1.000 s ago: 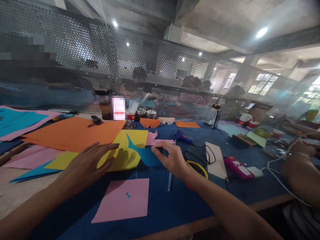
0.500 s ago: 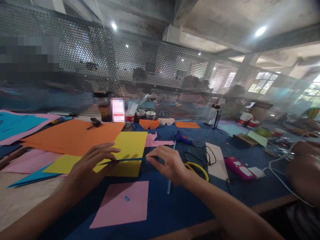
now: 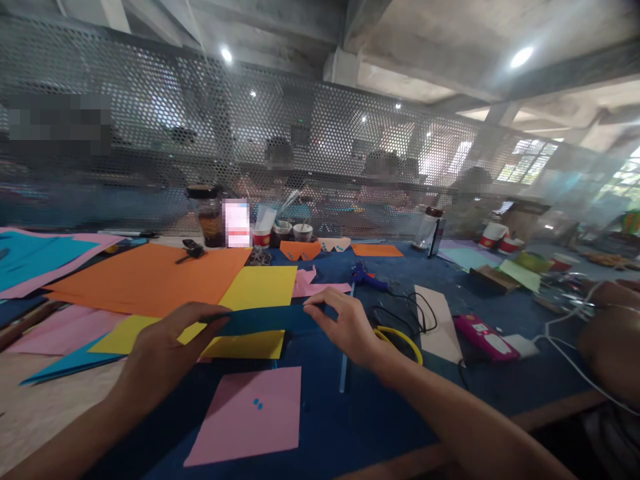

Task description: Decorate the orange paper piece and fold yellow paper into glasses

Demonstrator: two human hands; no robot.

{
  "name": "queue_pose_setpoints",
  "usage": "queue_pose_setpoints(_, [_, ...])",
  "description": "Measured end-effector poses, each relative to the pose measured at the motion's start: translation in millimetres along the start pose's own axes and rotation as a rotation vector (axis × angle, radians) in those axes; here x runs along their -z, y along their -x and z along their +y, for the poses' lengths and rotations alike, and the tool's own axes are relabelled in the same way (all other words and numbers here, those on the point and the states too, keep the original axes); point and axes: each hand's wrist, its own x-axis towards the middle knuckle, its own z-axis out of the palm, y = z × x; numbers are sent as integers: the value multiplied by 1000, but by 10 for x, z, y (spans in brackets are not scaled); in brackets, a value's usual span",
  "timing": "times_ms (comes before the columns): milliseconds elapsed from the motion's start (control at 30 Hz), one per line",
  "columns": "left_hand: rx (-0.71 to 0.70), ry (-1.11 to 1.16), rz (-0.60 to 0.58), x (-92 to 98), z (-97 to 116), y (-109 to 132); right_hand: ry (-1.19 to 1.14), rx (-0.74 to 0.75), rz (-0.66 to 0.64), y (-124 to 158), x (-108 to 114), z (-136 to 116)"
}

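Note:
A strip of blue paper (image 3: 270,321) is stretched between my hands above the table, its broad face toward me. My left hand (image 3: 175,337) pinches its left end between thumb and fingers. At the other end, my right hand (image 3: 345,323) grips the right corner with thumb and fingertips. Behind and below the strip lies yellow paper (image 3: 263,283), partly covered by it. Nearer to me, a pink paper square (image 3: 250,420) lies flat with two tiny blue bits (image 3: 257,403) on it.
Orange paper (image 3: 150,277) lies at the left with keys on it. A blue glue gun (image 3: 367,277), a clear glue stick (image 3: 343,373) and a magenta device (image 3: 485,338) lie to the right. Cups and a jar (image 3: 207,217) line the mesh screen. Another person's arm (image 3: 613,333) is at far right.
The blue strip has turned from nearly edge-on to showing its broad face. My right hand has shifted slightly right, and both hands still hold the strip's ends.

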Motion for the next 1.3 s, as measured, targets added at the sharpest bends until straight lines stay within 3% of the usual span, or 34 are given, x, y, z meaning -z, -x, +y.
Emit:
queue_pose_setpoints(167, [135,-21,13,11,40,-29,-19,-23,15,0,-11,3])
queue_pose_setpoints(600, [281,138,-82,26,99,-40,-35,-63,30,-9,-26,25])
queue_pose_setpoints(1300, [214,25,-59,9,62,-42,8,-62,38,-26,-24,18])
